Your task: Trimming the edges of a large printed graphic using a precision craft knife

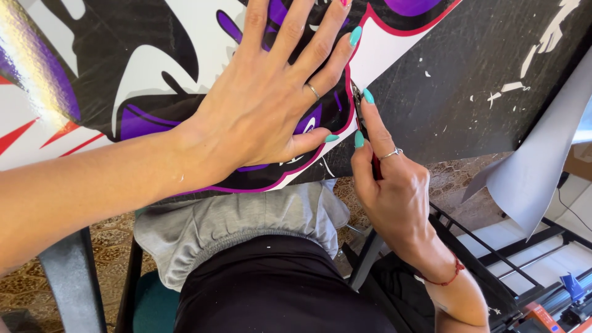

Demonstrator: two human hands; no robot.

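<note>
Left hand (271,105) lies flat, fingers spread, pressing the printed vinyl sheet (154,68) onto the black bench (487,80); its grip is open, holding nothing. Right hand (394,185), just right of it, has its grip closed around a slim red-handled craft knife (369,145), blade end at the sheet's magenta outline, beside the left thumb. White scraps (512,87) dot the bench to the far right. A grey backing sheet (542,172) droops off the right edge. Near, grey waistband (240,228) and dark metal frame (487,246).
</note>
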